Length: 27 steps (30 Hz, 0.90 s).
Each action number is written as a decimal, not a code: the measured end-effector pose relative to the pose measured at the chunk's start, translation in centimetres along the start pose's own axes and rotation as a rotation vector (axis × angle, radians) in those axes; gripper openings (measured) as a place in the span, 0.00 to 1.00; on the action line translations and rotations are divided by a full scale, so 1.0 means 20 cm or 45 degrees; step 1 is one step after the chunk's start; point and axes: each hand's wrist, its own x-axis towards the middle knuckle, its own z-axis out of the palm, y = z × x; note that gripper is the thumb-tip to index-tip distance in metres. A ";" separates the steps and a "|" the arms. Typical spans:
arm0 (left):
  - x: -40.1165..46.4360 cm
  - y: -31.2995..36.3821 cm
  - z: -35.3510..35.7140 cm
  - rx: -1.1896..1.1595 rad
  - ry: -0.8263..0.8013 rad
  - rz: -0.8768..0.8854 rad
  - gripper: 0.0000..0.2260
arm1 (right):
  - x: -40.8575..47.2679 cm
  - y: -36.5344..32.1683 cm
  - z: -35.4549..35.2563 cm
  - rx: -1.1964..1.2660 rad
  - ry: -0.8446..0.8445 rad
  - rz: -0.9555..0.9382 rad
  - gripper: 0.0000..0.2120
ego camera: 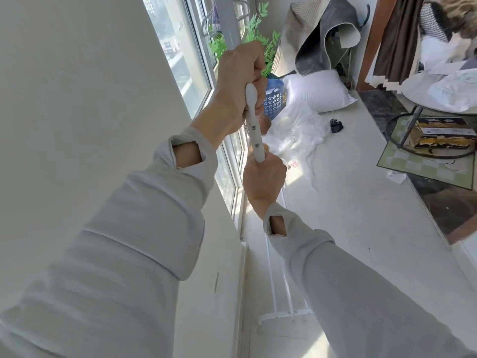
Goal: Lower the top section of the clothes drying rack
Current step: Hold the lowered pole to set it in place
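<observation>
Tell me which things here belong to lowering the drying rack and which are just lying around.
Part of the job:
left hand, gripping the pole
right hand, gripping the white joint piece
rack rails by the floor

Lying about:
pillow
blue basket
plastic sheet
plant
rug
round table
mat

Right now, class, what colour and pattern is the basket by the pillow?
Blue with small white flowers; head view, partly hidden by the hand.

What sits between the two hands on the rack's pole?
In the head view, only a short white plastic joint piece with two screws runs between the left hand above and the right hand below; nothing else intervenes.
</observation>
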 end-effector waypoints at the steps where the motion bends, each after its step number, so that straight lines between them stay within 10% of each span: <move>1: 0.01 0.00 -0.02 0.004 -0.016 0.005 0.21 | 0.00 -0.01 0.01 -0.009 0.006 0.000 0.15; 27: -0.13 0.01 -0.30 0.049 -0.112 0.047 0.20 | -0.21 -0.12 0.17 0.048 -0.041 0.089 0.16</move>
